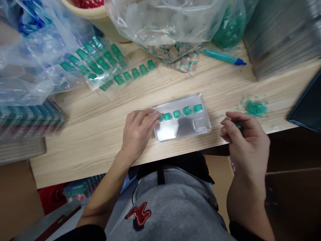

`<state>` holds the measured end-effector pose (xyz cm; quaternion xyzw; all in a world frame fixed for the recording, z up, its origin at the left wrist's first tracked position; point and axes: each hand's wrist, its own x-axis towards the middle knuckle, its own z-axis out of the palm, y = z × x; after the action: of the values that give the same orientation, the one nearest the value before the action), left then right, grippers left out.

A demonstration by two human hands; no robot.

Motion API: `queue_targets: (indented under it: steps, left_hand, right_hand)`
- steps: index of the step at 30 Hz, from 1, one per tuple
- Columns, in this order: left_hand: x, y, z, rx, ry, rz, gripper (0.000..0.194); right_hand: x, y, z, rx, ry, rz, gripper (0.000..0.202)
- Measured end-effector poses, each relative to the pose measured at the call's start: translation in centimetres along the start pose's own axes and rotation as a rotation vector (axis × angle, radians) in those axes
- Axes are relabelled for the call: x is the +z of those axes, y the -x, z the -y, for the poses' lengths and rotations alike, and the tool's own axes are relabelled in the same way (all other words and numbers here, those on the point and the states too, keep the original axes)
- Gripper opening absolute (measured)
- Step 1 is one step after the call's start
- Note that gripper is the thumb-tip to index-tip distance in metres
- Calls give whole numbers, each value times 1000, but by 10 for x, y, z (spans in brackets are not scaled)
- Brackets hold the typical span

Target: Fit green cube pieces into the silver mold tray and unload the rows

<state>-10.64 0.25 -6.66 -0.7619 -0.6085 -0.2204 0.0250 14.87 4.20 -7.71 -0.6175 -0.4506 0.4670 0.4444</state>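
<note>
A clear, shallow plastic tray [180, 129] lies slightly tilted on the wooden table, with a row of small translucent green plastic pieces [177, 114] along its middle. My left hand [139, 132] reaches over the tray's left end, its thumb and fingertips closed at the leftmost green piece [159, 118], which they partly hide. To the right of the tray, my right hand [247, 140] is held just above the table's front edge with curled fingers. Something dark green shows inside its grip, probably more of the green pieces, though the fingers cover most of it.
Loose green bits [255, 107] are heaped beyond my right hand. A teal pen [224, 57] lies farther back. Similar trays with green pieces [100, 62] stand back left, near plastic bags [165, 20] and a cream bucket [87, 13]. A dark-edged panel [307, 103] is at right.
</note>
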Motion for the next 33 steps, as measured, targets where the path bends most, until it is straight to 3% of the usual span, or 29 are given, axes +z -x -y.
queue_targets:
  steps: [3, 7, 9, 13, 17, 20, 23, 26, 28, 31, 33]
  left_hand:
    - [-13, -1, -12, -36, 234, 82, 20]
    - [-20, -9, -27, 41, 455, 506, 14]
    - [-17, -17, -27, 8, 454, 640, 12]
    - [-12, -32, -21, -60, 525, 780, 14]
    - [-13, -35, -25, -71, 420, 832, 18]
    - [-15, -29, -33, 47, 239, 752, 21]
    - [-22, -21, -39, 202, -16, 403, 20]
    - [-33, -17, -42, 217, -101, 107, 10]
    - [-39, -16, -42, 213, -68, 46, 12]
    - [-43, -12, -42, 209, 26, 70, 14]
    - [-43, -7, -40, 173, 106, 82, 15]
  right_hand:
    - [-3, 0, -6, 34, -101, 28, 25]
    - [-9, 3, -10, -6, -154, 62, 25]
    - [-12, 6, -10, 3, -152, 80, 26]
    - [-17, 13, -13, 10, -196, 120, 26]
    - [-20, 17, -17, 17, -229, 166, 24]
    - [-20, 21, -15, 2, -211, 204, 20]
    - [-19, 25, -10, -17, -156, 187, 19]
    - [-16, 27, -3, -55, -119, 168, 20]
    - [-11, 27, 1, -90, -96, 173, 26]
    - [1, 25, 6, -172, -41, 207, 46]
    - [9, 24, 9, -261, 11, 239, 44]
